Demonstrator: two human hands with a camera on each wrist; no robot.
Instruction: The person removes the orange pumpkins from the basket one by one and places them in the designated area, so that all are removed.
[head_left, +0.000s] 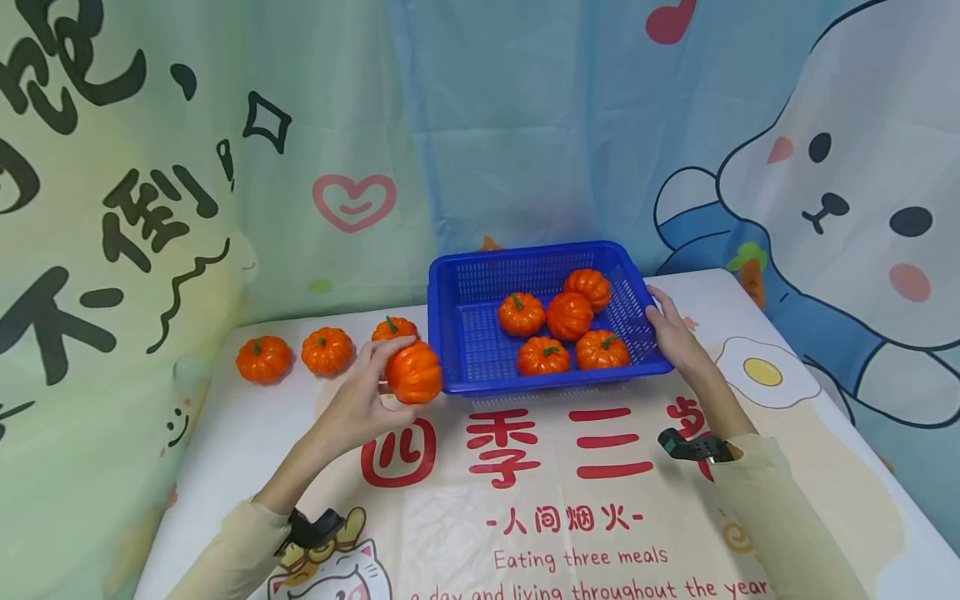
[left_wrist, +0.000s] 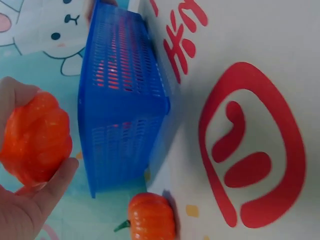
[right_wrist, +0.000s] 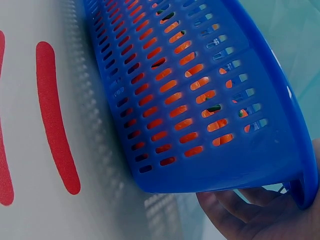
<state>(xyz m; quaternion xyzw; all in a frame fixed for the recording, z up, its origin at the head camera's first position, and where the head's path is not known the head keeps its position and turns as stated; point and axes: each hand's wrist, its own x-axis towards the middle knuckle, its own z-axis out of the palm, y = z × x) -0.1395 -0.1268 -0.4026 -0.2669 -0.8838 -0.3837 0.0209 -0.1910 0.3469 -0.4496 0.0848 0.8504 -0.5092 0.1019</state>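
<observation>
An orange miniature pumpkin [head_left: 415, 373] is held by a person's left hand [head_left: 362, 408], its grip parted only as wide as the fruit, with thumb and fingers curved around its sides. It is raised off the counter [head_left: 442, 533], just left of a blue plastic mesh basket [head_left: 472, 333]. The basket's right rim is grasped by the right hand [head_left: 677, 337], whose grip is closed on the edge, with fingers set against the outside. Inside the basket, five more orange pumpkins [head_left: 569, 317] are gathered toward the middle and right. Three others are lined up on the counter to the left: a far-left pumpkin [head_left: 263, 360], a middle pumpkin [head_left: 327, 352] and a third pumpkin [head_left: 393, 327], partly hidden behind the left hand. Behind everything, a pastel curtain [head_left: 510, 125] is hung, printed with a white cartoon animal [head_left: 847, 158] at right.
</observation>
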